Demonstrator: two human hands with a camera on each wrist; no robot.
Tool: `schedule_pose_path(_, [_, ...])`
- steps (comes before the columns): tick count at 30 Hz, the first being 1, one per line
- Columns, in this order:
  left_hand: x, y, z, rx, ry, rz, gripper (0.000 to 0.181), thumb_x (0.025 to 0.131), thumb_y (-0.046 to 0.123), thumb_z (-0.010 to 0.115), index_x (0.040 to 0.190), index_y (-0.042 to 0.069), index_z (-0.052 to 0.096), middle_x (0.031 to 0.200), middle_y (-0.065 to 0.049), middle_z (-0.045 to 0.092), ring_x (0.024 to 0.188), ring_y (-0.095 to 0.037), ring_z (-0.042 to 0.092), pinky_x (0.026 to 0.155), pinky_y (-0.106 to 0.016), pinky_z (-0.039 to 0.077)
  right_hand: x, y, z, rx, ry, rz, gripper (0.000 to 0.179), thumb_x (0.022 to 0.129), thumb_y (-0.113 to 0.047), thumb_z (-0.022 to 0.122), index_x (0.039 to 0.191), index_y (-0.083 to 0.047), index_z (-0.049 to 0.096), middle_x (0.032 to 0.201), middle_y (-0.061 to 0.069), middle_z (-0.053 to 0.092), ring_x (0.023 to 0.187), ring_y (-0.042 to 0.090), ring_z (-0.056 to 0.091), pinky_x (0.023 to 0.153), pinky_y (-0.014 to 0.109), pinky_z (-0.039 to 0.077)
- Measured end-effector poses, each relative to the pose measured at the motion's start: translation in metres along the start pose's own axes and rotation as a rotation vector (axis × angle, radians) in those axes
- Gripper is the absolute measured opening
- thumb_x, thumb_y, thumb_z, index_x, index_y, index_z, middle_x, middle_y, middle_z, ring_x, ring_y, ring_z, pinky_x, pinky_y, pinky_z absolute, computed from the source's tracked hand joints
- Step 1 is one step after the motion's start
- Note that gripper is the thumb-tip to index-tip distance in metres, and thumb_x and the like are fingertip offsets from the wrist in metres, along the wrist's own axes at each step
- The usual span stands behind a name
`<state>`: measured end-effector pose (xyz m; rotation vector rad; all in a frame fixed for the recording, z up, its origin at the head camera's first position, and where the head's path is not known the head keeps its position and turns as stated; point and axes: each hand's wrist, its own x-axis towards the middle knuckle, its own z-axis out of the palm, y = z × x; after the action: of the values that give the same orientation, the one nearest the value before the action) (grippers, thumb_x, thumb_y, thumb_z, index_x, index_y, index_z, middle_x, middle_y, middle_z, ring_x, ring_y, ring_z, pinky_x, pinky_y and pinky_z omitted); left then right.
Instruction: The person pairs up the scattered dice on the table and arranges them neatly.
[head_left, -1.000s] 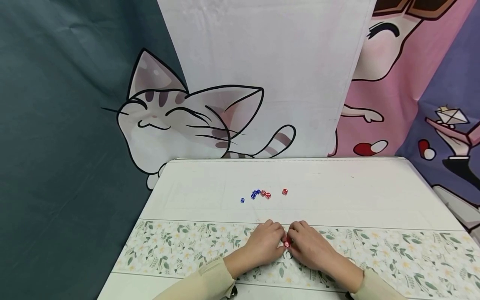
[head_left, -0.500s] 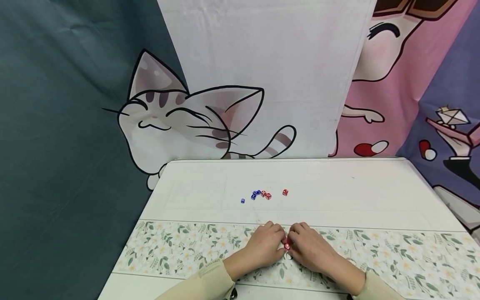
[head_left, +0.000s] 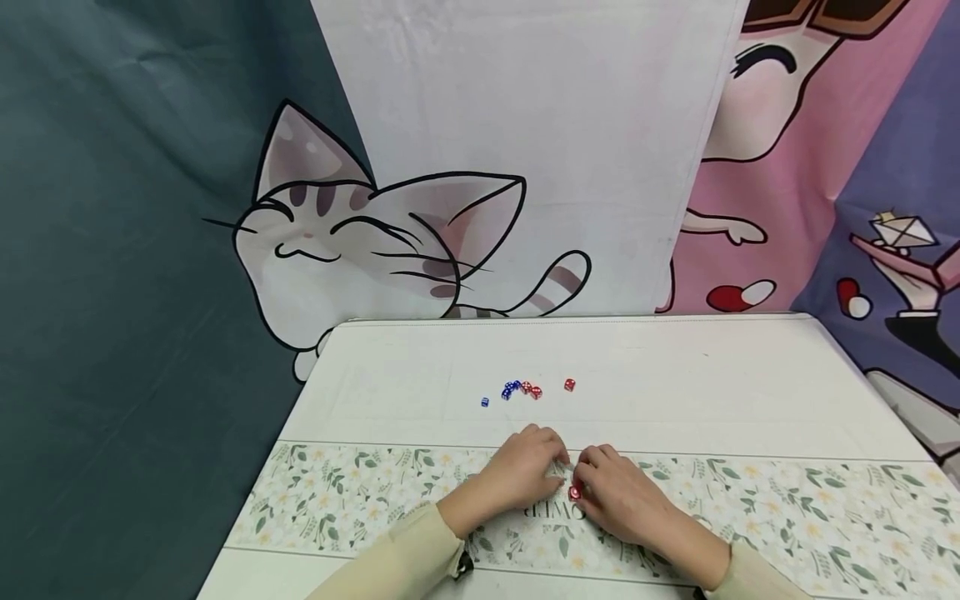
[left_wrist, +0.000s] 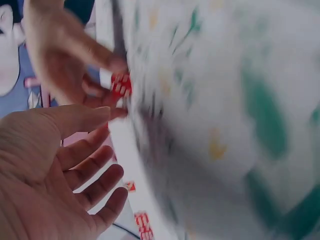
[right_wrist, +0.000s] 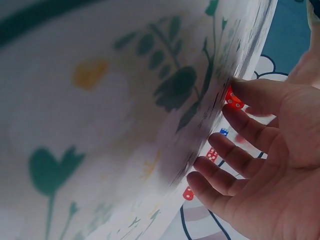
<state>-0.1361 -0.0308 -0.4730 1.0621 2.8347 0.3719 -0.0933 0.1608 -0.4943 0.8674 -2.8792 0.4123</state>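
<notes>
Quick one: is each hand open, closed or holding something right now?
Left hand: open, fingers loosely bent, holding nothing.
Right hand: holding a red die between thumb and finger.

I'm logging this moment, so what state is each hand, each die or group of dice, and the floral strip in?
Left hand: fingers loosely curled, holding nothing.
Right hand: pinching.
Nearest red die: held by the right hand.
Two red dice: close together.
Three blue dice: bunched beside them.
Lone red die: lying apart.
Lone blue die: lying apart.
Floral strip: flat.
</notes>
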Motion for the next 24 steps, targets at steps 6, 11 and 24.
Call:
schedule_pose_path(6, [0.019,-0.016,-0.011,-0.072,0.042,-0.064,0.024,0.091,0.027,0.074,0.113,0.019,0.072,0.123,0.003,0.065,0.117,-0.016,0.056,0.101,-0.03,0.045,0.0,0.0,0.0,-0.016,-0.021,0.009,0.018,0.082,-0.024,0.081,0.086,-0.021,0.064,0.101,-0.004,0.058,0.092,0.015,0.052,0.073,0.035,0.047])
schedule_pose_path(11, [0.037,-0.024,-0.012,-0.066,0.085,-0.081,0.024,0.093,0.027,0.073,0.116,0.018,0.072,0.126,0.001,0.065,0.124,-0.019,0.055,0.108,-0.035,0.042,0.001,0.0,0.0,-0.012,-0.039,0.014,0.017,0.083,-0.025,0.081,0.087,-0.021,0.064,0.101,-0.004,0.057,0.092,0.015,0.051,0.073,0.036,0.046])
schedule_pose_path(24, [0.08,-0.04,-0.005,-0.041,0.114,-0.155,0.026,0.096,0.031,0.07,0.12,0.021,0.071,0.129,0.003,0.062,0.123,-0.018,0.052,0.102,-0.038,0.043,0.001,0.001,-0.001,-0.021,-0.032,-0.012,0.017,0.084,-0.025,0.08,0.086,-0.021,0.063,0.102,-0.003,0.058,0.091,0.016,0.051,0.072,0.036,0.046])
